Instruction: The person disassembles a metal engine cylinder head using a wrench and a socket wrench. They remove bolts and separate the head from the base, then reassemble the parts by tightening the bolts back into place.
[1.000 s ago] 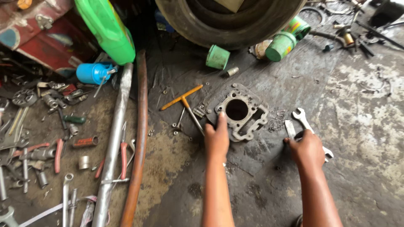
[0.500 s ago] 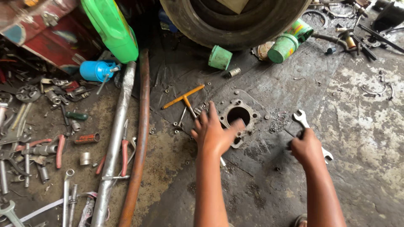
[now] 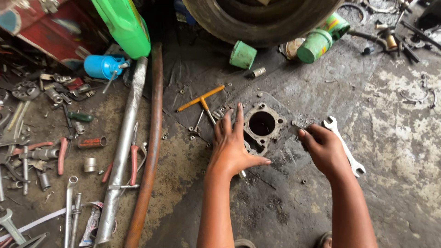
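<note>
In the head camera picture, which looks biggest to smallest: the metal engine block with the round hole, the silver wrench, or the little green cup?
1. Engine block, by the left hand.
2. Silver wrench, beside the right hand.
3. Green cup, though it lies farther off, so this is unsure.

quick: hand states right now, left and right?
Left hand: open, flat on the floor against the cylinder block, holding nothing.
Right hand: fingers curled, beside the wrench; cannot tell if it holds anything.
</note>
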